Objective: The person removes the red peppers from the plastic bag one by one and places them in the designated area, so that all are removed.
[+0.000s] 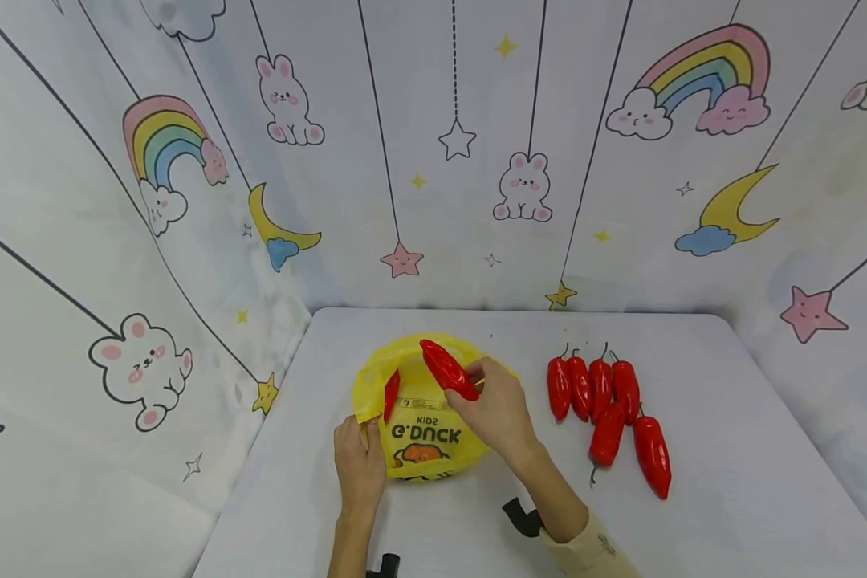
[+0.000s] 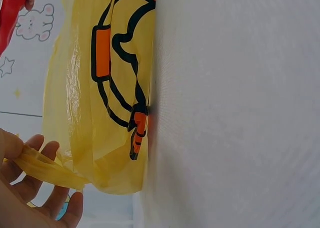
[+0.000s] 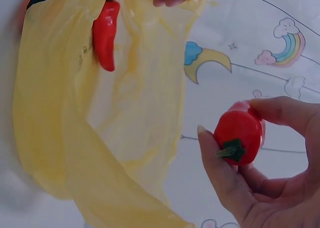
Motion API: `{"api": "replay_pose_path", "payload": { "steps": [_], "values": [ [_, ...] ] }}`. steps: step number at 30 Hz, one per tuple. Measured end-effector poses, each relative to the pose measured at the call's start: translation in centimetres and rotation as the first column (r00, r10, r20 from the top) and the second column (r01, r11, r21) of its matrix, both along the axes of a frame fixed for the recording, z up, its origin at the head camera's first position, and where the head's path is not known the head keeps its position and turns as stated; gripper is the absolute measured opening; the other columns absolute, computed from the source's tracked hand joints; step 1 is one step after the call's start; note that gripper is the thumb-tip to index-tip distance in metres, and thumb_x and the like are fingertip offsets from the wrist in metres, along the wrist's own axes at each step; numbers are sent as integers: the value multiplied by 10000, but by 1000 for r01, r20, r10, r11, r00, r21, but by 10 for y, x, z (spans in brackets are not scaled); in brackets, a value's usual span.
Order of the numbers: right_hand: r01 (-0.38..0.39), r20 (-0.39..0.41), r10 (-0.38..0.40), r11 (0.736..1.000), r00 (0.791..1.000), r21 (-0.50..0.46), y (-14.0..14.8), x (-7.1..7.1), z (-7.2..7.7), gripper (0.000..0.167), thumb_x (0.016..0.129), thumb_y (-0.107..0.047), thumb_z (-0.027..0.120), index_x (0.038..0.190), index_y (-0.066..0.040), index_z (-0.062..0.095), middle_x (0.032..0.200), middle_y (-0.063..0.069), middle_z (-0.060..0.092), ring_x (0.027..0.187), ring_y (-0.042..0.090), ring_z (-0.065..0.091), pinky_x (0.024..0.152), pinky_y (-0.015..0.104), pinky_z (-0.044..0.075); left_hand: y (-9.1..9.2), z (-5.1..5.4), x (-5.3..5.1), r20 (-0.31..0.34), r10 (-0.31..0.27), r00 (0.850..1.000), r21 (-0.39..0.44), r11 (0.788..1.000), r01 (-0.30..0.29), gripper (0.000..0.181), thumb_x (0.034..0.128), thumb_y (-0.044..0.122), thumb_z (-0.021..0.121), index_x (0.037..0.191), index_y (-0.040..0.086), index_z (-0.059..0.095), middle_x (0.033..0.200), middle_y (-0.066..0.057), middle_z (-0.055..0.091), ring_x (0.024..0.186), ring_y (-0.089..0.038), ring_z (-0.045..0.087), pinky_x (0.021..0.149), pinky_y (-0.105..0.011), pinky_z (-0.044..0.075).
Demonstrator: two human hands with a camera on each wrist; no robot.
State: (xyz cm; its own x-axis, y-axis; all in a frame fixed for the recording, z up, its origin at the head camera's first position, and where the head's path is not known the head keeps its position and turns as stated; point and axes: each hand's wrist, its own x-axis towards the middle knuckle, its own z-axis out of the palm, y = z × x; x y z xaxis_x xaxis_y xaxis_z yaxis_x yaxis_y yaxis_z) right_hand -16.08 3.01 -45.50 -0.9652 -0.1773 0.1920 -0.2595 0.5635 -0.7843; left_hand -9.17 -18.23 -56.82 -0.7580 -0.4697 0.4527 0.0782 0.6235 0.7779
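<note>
A yellow plastic bag (image 1: 433,409) with printed lettering sits on the white table, its mouth spread open. My left hand (image 1: 359,466) pinches the bag's rim at its near left side; in the left wrist view the thumb and fingers hold a folded yellow strip (image 2: 47,169). Above the bag's mouth my right hand (image 1: 497,409) holds a red chili pepper (image 1: 448,369) between thumb and fingers, stem end (image 3: 232,150) toward the wrist camera. Another red chili pepper (image 1: 391,395) is at the bag's left inner side, also visible in the right wrist view (image 3: 106,35).
Several red chili peppers (image 1: 600,389) lie grouped on the table to the right of the bag, two of them nearer the front. A white cloth backdrop (image 1: 433,201) with cartoon prints stands behind the table and along its sides.
</note>
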Motion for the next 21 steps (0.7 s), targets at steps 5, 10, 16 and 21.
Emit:
{"api": "replay_pose_path", "payload": {
  "steps": [5, 10, 16, 21],
  "values": [
    [25, -28, -24, 999, 999, 30, 5, 2, 4, 471, 826, -301, 896, 1157, -88, 638, 1018, 39, 688, 845, 196, 635, 661, 324, 596, 1, 0, 0, 2, 1, 1000, 1, 1000, -1, 101, 1050, 85, 610, 1116, 28, 662, 988, -63, 658, 1023, -243, 547, 845, -368, 409],
    [55, -11, -55, 998, 998, 37, 14, 3, 6, 486, 813, -307, 904, 1154, -92, 634, 1007, 36, 690, 869, 206, 634, 688, 340, 601, 1, 1, 0, -6, 4, 1000, -12, 1000, -4, 92, 1046, 70, 611, 1105, 21, 661, 986, -75, 657, 1008, -251, 550, 841, -362, 412],
    [93, 69, -96, 995, 993, 44, 28, 2, 8, 512, 812, -340, 900, 1162, -86, 626, 1027, 70, 696, 872, 228, 637, 661, 337, 597, 1, 1, 0, 2, 4, 1000, -17, 1000, -4, 102, 1046, 72, 612, 1116, 14, 660, 996, -82, 659, 990, -248, 547, 837, -373, 416],
    [130, 93, -133, 991, 987, 38, 38, 1, 7, 539, 826, -337, 882, 1225, -90, 616, 1082, 86, 695, 916, 250, 652, 672, 357, 604, 1, 1, 0, 2, 4, 1000, -22, 1000, -4, 94, 1040, 58, 615, 1108, 11, 659, 983, -79, 653, 979, -238, 542, 826, -365, 413]
  ]
}}
